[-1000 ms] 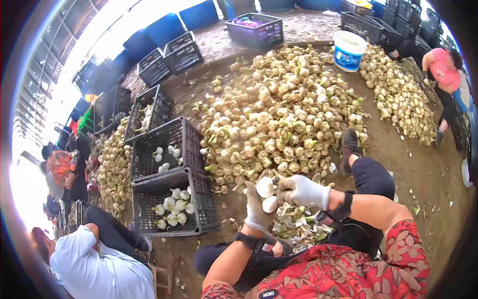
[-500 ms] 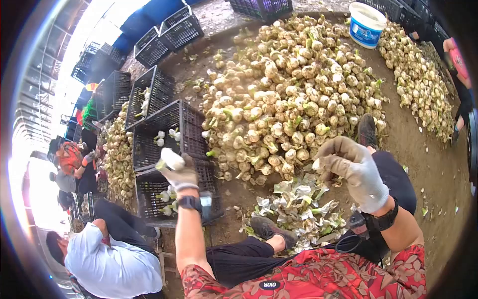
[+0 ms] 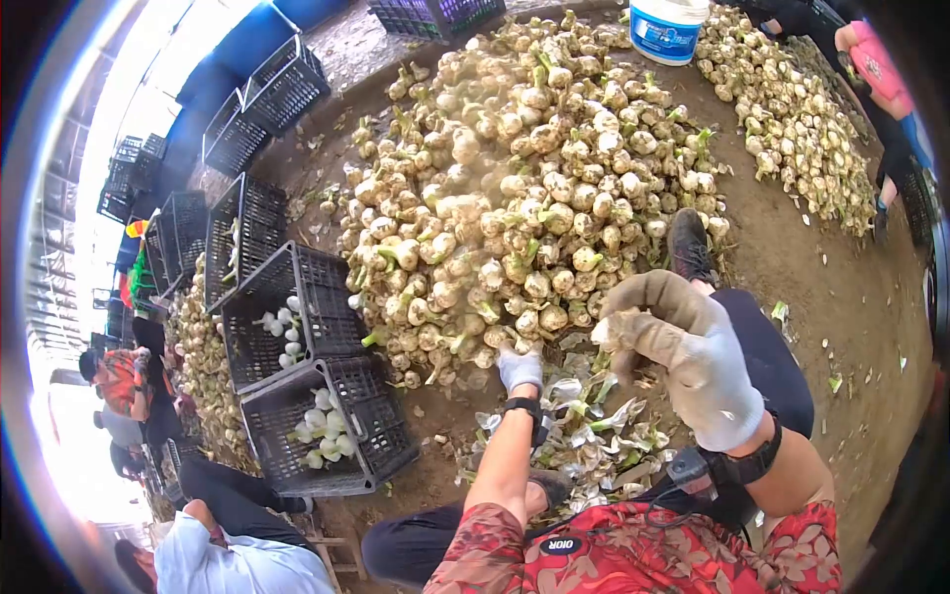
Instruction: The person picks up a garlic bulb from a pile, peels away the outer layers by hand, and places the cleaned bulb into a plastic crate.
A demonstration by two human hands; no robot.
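Observation:
My left hand [image 3: 521,368], in a pale glove with dirty fingertips, is at the near edge of a big heap of garlic bulbs [image 3: 554,213]. Its fingers close around a garlic bulb there, partly hidden among the others. My right hand [image 3: 683,361], also gloved, is raised to the right of it, above trimmed leaves and peel [image 3: 604,436]. The fingers are curled towards the thumb; a small pale bit shows at the tips, too small to name. Cleaned white bulbs lie in the near black crate [image 3: 381,450] and in the crate behind it [image 3: 336,287].
More black crates [image 3: 287,84] stand at the left and back. A white and blue bucket [image 3: 665,35] is beside the heap, with another garlic pile [image 3: 792,139] at right. A person in a pale shirt [image 3: 233,554] sits close on my left; others are farther off.
My left hand has left the near crate, where it held a white garlic bulb, and moved right to the heap. That bulb is out of the hand. My right hand stays raised and curled.

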